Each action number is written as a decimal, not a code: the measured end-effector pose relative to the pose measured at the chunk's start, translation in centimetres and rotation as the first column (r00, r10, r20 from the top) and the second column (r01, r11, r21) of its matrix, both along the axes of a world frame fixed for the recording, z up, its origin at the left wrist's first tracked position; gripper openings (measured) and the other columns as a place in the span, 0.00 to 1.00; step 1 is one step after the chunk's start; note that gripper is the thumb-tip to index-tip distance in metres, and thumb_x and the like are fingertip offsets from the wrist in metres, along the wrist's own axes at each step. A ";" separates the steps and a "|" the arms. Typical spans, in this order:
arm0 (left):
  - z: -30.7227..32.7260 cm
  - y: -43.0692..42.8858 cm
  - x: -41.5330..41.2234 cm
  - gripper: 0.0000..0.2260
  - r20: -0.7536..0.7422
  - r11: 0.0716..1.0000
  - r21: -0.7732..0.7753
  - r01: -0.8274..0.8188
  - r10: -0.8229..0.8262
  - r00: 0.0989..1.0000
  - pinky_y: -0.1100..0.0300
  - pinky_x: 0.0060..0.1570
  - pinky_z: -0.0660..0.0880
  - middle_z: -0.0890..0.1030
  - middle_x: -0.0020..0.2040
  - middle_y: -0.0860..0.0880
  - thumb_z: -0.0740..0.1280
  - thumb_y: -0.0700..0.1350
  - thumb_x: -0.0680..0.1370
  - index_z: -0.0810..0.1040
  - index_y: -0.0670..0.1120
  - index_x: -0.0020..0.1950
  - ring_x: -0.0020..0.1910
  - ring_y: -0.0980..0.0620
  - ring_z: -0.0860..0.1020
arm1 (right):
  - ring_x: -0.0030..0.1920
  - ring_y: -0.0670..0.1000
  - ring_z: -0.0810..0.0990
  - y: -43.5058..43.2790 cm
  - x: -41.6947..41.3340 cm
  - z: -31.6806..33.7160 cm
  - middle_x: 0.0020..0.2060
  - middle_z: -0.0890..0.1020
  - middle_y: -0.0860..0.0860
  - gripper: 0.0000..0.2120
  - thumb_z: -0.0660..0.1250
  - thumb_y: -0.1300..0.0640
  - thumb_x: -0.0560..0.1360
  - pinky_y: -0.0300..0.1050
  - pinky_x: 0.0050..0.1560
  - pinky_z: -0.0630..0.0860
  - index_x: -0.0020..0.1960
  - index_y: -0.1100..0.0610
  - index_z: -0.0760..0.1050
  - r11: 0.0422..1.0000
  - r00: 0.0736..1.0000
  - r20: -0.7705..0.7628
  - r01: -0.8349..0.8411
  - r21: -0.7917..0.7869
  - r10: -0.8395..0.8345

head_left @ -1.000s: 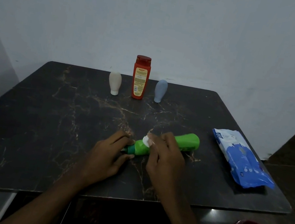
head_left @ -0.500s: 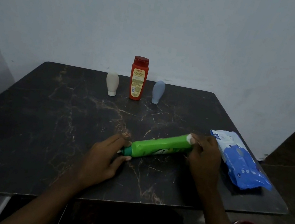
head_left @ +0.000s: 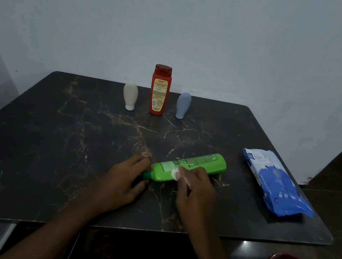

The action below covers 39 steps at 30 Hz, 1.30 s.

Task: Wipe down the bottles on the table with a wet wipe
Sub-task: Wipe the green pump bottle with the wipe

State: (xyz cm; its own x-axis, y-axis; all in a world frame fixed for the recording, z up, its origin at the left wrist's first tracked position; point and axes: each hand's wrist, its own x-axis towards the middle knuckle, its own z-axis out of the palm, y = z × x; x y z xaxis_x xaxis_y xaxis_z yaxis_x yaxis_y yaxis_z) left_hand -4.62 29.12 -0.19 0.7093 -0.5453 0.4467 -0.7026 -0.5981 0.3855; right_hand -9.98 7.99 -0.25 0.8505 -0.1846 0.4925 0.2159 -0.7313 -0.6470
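Right hand point(head_left: 197, 186) slid wipe point(head_left: 176, 173) back along bottle point(head_left: 203, 163)

Left hand point(head_left: 124, 180) is gripping the cap end of a green plastic bottle point(head_left: 202, 164) lying on the dark marble table point(head_left: 49, 142). Right hand point(head_left: 196, 193) is pressing a small white wet wipe point(head_left: 175, 173) against its side. Far back, a tall red plastic bottle point(head_left: 159, 91) is standing between a small white bottle point(head_left: 130, 96) and a small grey-blue bottle point(head_left: 183, 105).

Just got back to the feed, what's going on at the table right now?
A person is wiping the green bottle, which lies on its side on the table. The left hand grips its cap end; the right hand presses a wet wipe against its body near the neck. The red bottle, white bottle and blue bottle stand upright at the far edge.
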 end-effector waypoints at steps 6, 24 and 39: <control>0.1 -0.4 0.2 0.09 -0.001 1.000 0.012 0.005 -0.005 1.000 0.56 0.46 0.75 0.75 0.50 0.56 0.70 0.47 0.79 0.72 0.50 0.54 0.47 0.57 0.74 | 0.47 0.40 0.78 -3.1 0.9 0.9 0.49 0.81 0.46 0.10 0.69 0.53 0.77 0.26 0.46 0.72 0.57 0.54 0.81 0.997 0.996 -0.068 0.053 0.049 -0.050; -0.5 0.0 0.5 0.17 -0.067 0.996 -0.044 -0.077 0.074 0.995 0.63 0.50 0.73 0.81 0.54 0.53 0.74 0.51 0.74 0.78 0.46 0.59 0.50 0.56 0.77 | 0.43 0.44 0.77 1.5 0.8 -0.6 0.47 0.76 0.45 0.06 0.68 0.58 0.77 0.39 0.43 0.76 0.52 0.54 0.82 1.000 0.998 0.057 -0.028 -0.008 0.029; -0.2 0.0 0.4 0.12 -0.037 0.999 -0.037 -0.014 0.012 0.999 0.61 0.45 0.72 0.76 0.47 0.56 0.74 0.48 0.72 0.77 0.47 0.53 0.45 0.58 0.73 | 0.38 0.41 0.76 -2.2 -0.6 -0.7 0.43 0.75 0.43 0.01 0.68 0.56 0.78 0.33 0.36 0.73 0.48 0.51 0.79 0.996 0.998 -0.056 0.040 0.079 -0.036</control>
